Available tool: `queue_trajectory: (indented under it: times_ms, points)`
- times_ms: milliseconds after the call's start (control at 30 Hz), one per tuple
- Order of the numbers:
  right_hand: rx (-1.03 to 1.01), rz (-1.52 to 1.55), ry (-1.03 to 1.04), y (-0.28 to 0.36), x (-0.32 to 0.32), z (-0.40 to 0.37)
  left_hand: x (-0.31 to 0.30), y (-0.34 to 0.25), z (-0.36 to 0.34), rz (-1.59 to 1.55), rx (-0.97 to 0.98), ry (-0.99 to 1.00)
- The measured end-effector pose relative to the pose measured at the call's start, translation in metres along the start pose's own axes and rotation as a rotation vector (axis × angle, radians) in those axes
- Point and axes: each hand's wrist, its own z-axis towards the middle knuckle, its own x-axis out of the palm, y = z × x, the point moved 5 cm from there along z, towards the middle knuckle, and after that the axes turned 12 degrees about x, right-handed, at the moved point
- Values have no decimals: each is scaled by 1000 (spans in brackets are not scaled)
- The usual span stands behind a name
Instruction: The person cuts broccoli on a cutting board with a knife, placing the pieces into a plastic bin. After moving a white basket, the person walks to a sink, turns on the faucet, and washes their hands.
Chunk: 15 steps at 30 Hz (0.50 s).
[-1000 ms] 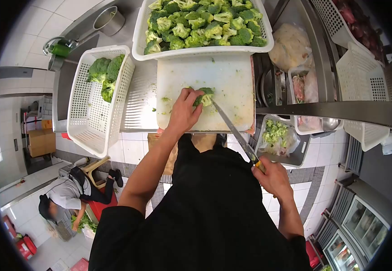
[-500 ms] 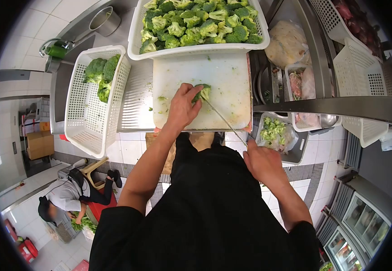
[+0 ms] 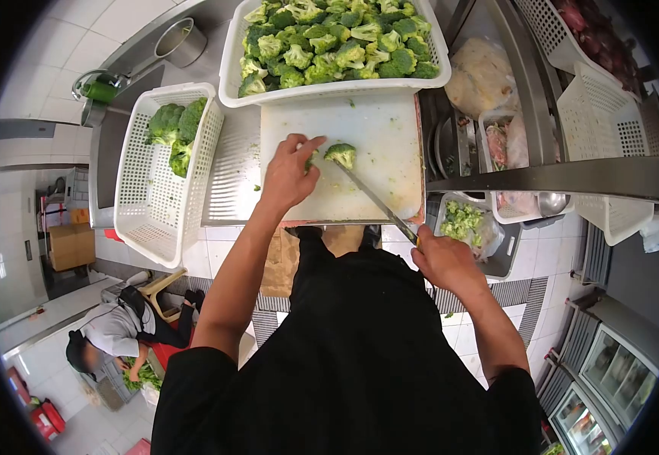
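On the white cutting board [image 3: 375, 189], a broccoli floret [image 3: 341, 155] lies at the tip of a knife [image 3: 381, 206]. My right hand [image 3: 449, 262] is closed around the knife's handle, near the board's front right corner. The blade slants up and left across the board, its tip against the floret. To the left of that floret is my left hand [image 3: 290, 174], its thumb and fingers closed on a smaller broccoli piece [image 3: 311, 161], mostly hidden by the fingers. Small green crumbs are scattered over the board.
Behind the board stands a white basket [image 3: 337, 92] heaped with cut broccoli. At left, another white basket [image 3: 155, 220] holds a few broccoli heads. A grey tub [image 3: 502, 262] with green trimmings sits at lower right, below a metal rail [image 3: 557, 176]. A person [image 3: 121, 326] crouches at far left.
My left hand has shifted left, off the floret, which now shows apart from the fingers. The knife blade has turned to show more of its flat side.
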Motion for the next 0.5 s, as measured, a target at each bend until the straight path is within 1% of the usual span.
queue_trajectory:
  times_ms: [33, 100, 133, 167, 200, 233, 267, 333, 367, 433, 467, 500]
  points:
    - [-18, 4, -22, -2, 1, 1, 7, -1, 7, 1, 2, -3]
    - [-40, 7, -64, -1, -2, 1, 28, 1, 22, 0, 32, 81]
    - [-4, 8, -40, -2, -2, 0, 31, 3, 28, 13, 45, 68]
    - [32, 9, -16, -3, -2, -1, 38, 8, 30, 9, -12, 167]
    - [28, 13, -41, -2, -4, -1, 40, 10, 35, 6, -68, 266]
    - [47, 33, -21, -3, -1, -2, 35, 9, 39, -20, -68, 202]
    - [65, 53, 2, -4, 3, -3, 30, 11, 45, -11, -56, 196]
    - [57, 69, -2, -5, 15, -3, 11, 13, 55, -140, -29, 93]
    - [51, 79, 5, -5, 18, -2, 3, 15, 62, -133, -20, 88]
    - [47, 105, -5, -4, 18, -3, -36, 5, 88, -250, -75, 18]
    - [46, 126, -3, -3, 19, -5, -59, 1, 107, -167, -102, 26]
    - [8, 133, -46, -6, 25, -4, -78, 3, 125, -185, -92, -73]
